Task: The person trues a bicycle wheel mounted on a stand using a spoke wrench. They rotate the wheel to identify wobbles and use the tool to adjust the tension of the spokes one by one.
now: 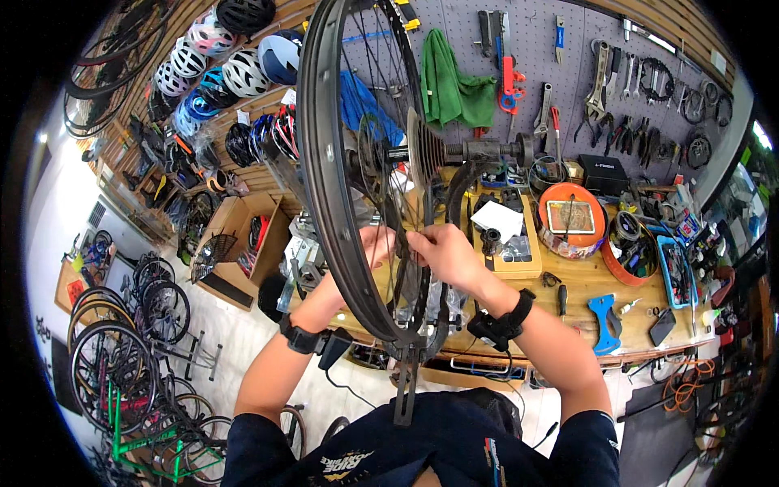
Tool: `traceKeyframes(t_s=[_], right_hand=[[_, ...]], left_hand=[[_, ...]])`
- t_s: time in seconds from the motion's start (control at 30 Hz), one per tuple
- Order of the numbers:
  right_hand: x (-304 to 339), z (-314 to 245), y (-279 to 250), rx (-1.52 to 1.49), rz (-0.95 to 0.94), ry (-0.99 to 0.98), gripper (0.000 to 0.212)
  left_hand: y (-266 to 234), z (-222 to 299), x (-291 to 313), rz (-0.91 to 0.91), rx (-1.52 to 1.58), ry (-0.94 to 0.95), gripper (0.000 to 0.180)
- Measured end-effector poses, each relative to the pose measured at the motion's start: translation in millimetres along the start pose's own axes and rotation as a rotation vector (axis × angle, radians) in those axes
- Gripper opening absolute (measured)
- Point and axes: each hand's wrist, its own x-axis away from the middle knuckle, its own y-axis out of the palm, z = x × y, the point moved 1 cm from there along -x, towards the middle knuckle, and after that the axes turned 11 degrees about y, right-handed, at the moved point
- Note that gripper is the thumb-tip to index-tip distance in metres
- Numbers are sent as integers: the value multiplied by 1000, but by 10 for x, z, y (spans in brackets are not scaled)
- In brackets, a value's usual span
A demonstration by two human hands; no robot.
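Note:
A black bicycle wheel (326,203) stands upright in front of me, its rim close and its cassette (428,154) facing right. It is mounted on a dark truing stand (404,375). My left hand (376,245) reaches in behind the rim, fingers curled at the spokes and partly hidden. Right beside it, my right hand (446,256) is closed in a pinch at the spokes, thumb and forefinger together. What is between the fingertips is too small to make out. Both wrists wear black straps with small devices.
Behind the wheel, a wooden workbench (519,312) carries an orange round tray (571,209), a cardboard box lid (527,253), a screwdriver (562,300) and a blue tool (604,323). Tools hang on the pegboard (527,49). An open carton (235,243) stands left; bicycles (122,390) crowd lower left.

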Motion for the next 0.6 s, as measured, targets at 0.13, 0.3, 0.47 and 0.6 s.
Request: traceKeyframes(t_s=[0.13, 0.3, 0.47, 0.6], right_hand=[[137, -273, -98, -370, -166, 121, 48], [-101, 26, -165, 36, 309, -172, 52], [-347, 338, -121, -87, -92, -68, 43], [-245, 138, -30, -96, -90, -8, 41]], left_hand=[[168, -90, -22, -84, 240, -66, 39], [178, 199, -12, -64, 340, -101, 32], [160, 305, -67, -54, 436, -66, 37], [160, 157, -46, -86, -19, 117, 37]])
